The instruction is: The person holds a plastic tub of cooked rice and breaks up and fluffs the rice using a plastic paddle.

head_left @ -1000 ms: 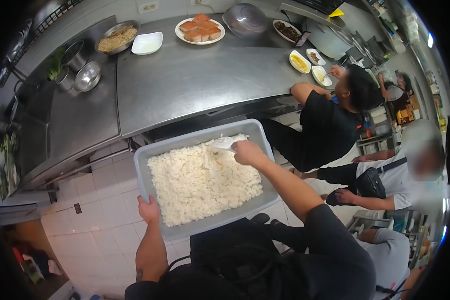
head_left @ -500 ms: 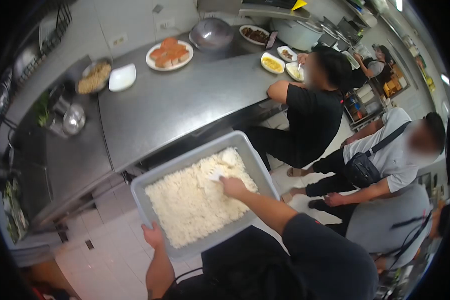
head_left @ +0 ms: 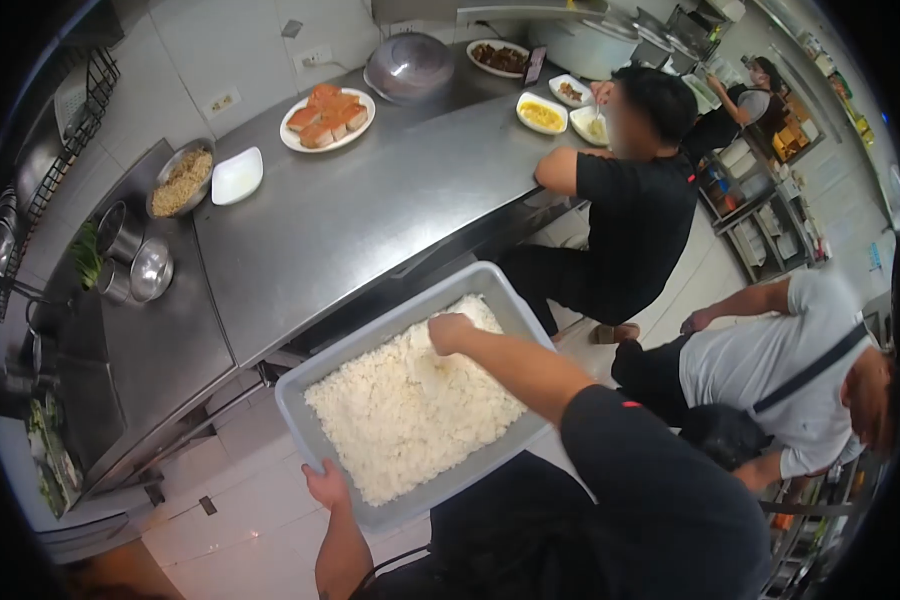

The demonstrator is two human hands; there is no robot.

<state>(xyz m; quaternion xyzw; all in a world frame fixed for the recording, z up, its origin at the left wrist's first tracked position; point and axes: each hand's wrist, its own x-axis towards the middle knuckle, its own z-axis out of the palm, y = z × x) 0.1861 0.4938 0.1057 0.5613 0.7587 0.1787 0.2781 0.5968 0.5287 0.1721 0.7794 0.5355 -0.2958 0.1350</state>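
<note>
A grey plastic tub [head_left: 390, 514] full of white cooked rice [head_left: 400, 420] is in front of my body. My left hand [head_left: 327, 486] grips its near left rim, fingers partly hidden by the tub wall. Over the far part of the rice, my right hand [head_left: 451, 334] is closed around a white rice paddle [head_left: 424, 346]. Most of the paddle is hidden by the hand and blends with the rice. A shallow hollow shows in the rice just below this hand.
Beyond the tub runs a steel counter [head_left: 300, 250]. It bears a plate of orange-pink pieces [head_left: 326, 117], a white dish [head_left: 237, 176], a bowl of brown grainy food [head_left: 182, 183] and metal bowls [head_left: 151, 270]. A person in black [head_left: 635, 215] sits right; another in grey [head_left: 750, 350] stands nearby.
My right hand has moved slightly up and left over the rice, and the paddle is now less visible. The view has shifted a little. The person in grey at right has bent forward.
</note>
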